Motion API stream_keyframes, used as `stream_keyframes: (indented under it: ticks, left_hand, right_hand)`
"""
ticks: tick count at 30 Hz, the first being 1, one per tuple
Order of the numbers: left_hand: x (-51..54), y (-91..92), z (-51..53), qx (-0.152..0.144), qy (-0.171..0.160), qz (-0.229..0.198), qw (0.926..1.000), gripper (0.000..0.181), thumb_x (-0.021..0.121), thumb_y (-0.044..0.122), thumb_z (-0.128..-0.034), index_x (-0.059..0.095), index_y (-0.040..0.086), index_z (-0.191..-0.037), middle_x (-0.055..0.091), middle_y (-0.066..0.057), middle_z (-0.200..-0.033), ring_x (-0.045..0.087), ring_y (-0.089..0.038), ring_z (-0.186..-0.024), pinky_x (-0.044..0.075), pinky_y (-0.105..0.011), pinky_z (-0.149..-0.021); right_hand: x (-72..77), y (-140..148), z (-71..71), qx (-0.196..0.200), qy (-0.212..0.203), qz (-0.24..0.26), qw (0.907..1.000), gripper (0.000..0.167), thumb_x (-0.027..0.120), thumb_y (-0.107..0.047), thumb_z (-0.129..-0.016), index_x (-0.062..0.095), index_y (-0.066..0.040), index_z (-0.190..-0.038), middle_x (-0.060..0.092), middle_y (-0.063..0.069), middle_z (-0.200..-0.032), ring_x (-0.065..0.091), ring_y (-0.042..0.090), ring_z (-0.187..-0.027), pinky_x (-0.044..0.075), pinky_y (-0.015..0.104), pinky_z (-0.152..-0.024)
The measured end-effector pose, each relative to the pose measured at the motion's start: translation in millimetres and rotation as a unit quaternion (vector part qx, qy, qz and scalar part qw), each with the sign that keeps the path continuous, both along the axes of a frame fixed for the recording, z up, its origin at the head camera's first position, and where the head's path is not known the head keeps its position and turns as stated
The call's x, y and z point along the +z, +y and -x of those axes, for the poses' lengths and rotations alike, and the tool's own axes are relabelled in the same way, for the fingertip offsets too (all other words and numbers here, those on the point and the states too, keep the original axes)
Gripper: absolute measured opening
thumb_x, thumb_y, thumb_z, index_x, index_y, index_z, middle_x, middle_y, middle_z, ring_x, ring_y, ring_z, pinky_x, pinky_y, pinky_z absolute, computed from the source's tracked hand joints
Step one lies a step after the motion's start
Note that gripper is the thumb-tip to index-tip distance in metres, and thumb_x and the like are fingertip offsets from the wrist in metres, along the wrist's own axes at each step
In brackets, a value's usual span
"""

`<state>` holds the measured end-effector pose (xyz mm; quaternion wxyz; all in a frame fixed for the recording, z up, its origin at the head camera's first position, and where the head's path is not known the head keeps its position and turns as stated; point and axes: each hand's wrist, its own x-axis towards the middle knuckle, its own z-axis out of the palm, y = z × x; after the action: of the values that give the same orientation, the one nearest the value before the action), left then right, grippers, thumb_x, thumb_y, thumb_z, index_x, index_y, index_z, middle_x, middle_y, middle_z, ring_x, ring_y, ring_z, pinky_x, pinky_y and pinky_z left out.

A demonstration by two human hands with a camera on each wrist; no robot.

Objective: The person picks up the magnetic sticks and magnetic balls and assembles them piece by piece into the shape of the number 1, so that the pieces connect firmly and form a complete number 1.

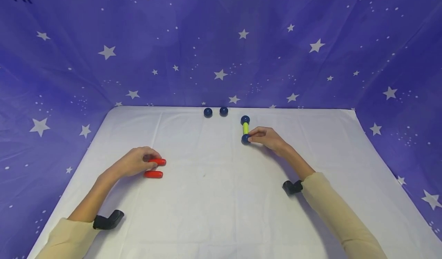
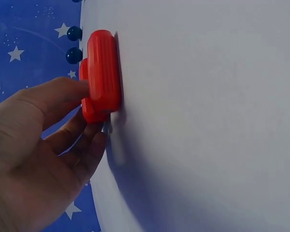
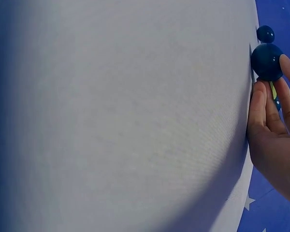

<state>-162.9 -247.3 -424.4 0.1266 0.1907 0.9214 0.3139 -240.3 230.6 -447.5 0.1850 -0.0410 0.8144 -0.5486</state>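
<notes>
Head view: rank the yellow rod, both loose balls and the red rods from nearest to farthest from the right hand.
1. Yellow rod: just left of the right hand.
2. Right loose ball: farther left.
3. Left loose ball: left of that one.
4. Red rods: by the left hand; between them, too close to call.

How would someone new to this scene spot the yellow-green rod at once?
On the white table, look to the far side, right of centre, where the right hand holds a blue ball. The rod runs from it to a second ball farther back. Its yellow-green colour sets it apart: the rods by the left hand are red.
</notes>
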Motion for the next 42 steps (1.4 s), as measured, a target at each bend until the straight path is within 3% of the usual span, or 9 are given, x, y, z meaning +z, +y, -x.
stream_keyframes:
  ticks: [10, 15, 22, 28, 35, 42]
  left_hand:
    - [1.9, 28.4, 10.3, 0.02, 0.01, -0.041, 0.9989, 0.021, 0.073, 0.009, -0.0889, 0.072, 0.008, -0.11, 0.071, -0.007, -0.106, 0.064, -0.028, -0.095, 0.051, -0.04, -0.079]
    - [2.4, 49.6, 16.0, 0.014, 0.016, -0.069, 0.9974, 0.022, 0.076, 0.013, -0.089, 0.074, 0.007, -0.11, 0.072, -0.004, -0.1, 0.066, -0.024, -0.09, 0.052, -0.037, -0.076]
    - [2.4, 83.7, 20.0, 0.016, 0.018, -0.104, 0.9943, 0.024, 0.075, 0.013, -0.0891, 0.072, 0.002, -0.11, 0.073, -0.004, -0.096, 0.068, -0.021, -0.089, 0.055, -0.041, -0.083]
    - [2.6, 116.1, 22.9, 0.036, -0.001, -0.139, 0.9896, 0.027, 0.073, 0.011, -0.0866, 0.071, -0.002, -0.111, 0.072, -0.008, -0.097, 0.069, -0.021, -0.087, 0.055, -0.038, -0.081]
    - [-3.1, 151.5, 25.8, 0.053, -0.032, -0.181, 0.9815, 0.022, 0.07, 0.011, -0.0846, 0.072, 0.002, -0.105, 0.071, -0.004, -0.089, 0.066, -0.017, -0.078, 0.052, -0.029, -0.071]
    - [-9.3, 179.4, 27.8, 0.091, -0.063, -0.198, 0.9738, 0.02, 0.07, 0.011, -0.084, 0.073, 0.003, -0.102, 0.071, -0.002, -0.084, 0.065, -0.018, -0.073, 0.047, -0.026, -0.063]
  right_hand:
    - [1.5, 0, 0.5, -0.001, -0.003, -0.003, 1.0, 0.035, 0.077, -0.019, -0.089, 0.068, -0.004, -0.119, 0.07, 0.009, -0.105, 0.058, 0.028, -0.107, 0.037, 0.044, -0.099]
    - [1.4, 0, 0.7, 0.001, -0.004, 0.001, 1.0, 0.035, 0.077, -0.018, -0.089, 0.067, -0.003, -0.119, 0.07, 0.009, -0.105, 0.058, 0.029, -0.107, 0.037, 0.044, -0.101]
    - [1.2, -1, 0.6, 0.003, 0.0, 0.003, 1.0, 0.034, 0.077, -0.018, -0.089, 0.068, -0.003, -0.119, 0.07, 0.008, -0.105, 0.058, 0.028, -0.107, 0.038, 0.043, -0.101]
    - [0.1, 1, 1.0, 0.002, 0.002, 0.001, 1.0, 0.036, 0.078, -0.019, -0.088, 0.068, -0.003, -0.119, 0.07, 0.009, -0.105, 0.058, 0.029, -0.107, 0.038, 0.043, -0.101]
    - [0.7, 0, 0.1, 0.001, 0.0, -0.005, 1.0, 0.036, 0.078, -0.02, -0.089, 0.068, -0.004, -0.119, 0.07, 0.008, -0.105, 0.058, 0.028, -0.107, 0.037, 0.044, -0.1]
    - [1.3, 0, -0.6, 0.001, 0.002, -0.007, 1.0, 0.035, 0.077, -0.02, -0.089, 0.068, -0.004, -0.119, 0.069, 0.009, -0.105, 0.058, 0.029, -0.107, 0.037, 0.045, -0.101]
